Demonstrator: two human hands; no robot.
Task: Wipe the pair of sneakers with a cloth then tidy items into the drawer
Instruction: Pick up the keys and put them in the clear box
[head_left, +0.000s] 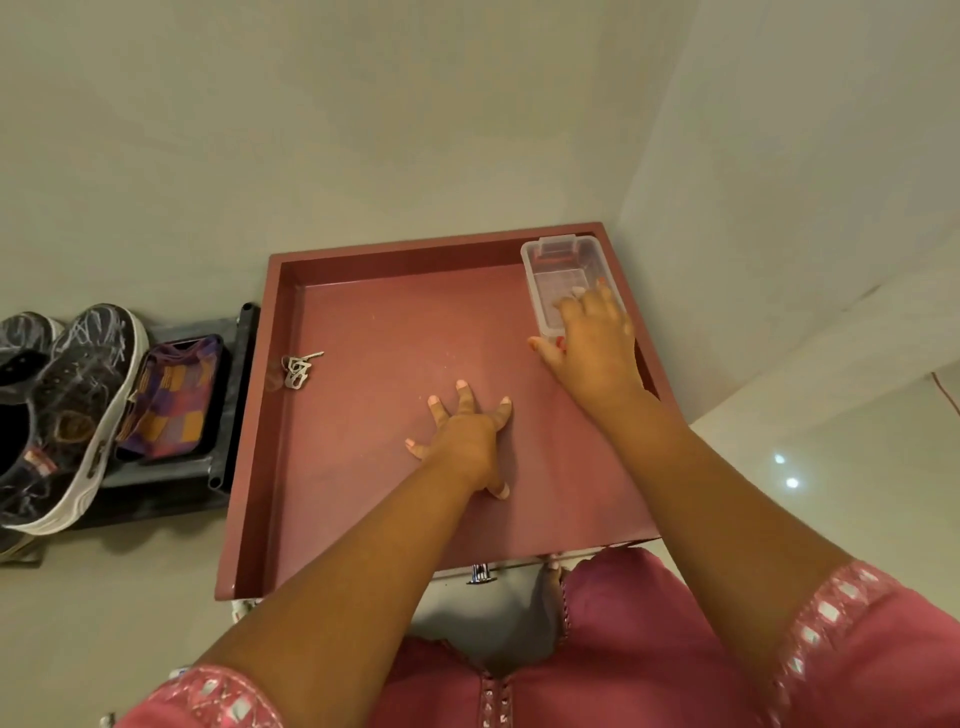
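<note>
A person in pink clothing is standing over an open red drawer, both bare arms reaching down into it. A metal handle is showing at the drawer's near edge. The left hand is lying in the middle of the drawer, fingers spread and straight, fingertips pressing on the drawer floor and holding nothing. Farther in, the right hand is resting on a clear plastic box sitting in the drawer's far right corner; its fingers are lying over the box's near rim, thumb beside the box, but whether they are gripping it cannot be told. A bunch of keys is lying by the drawer's left wall. Left of the drawer, outside it, a checked cloth is lying in a dark tray, and the dark sneakers are sitting just beyond it.
</note>
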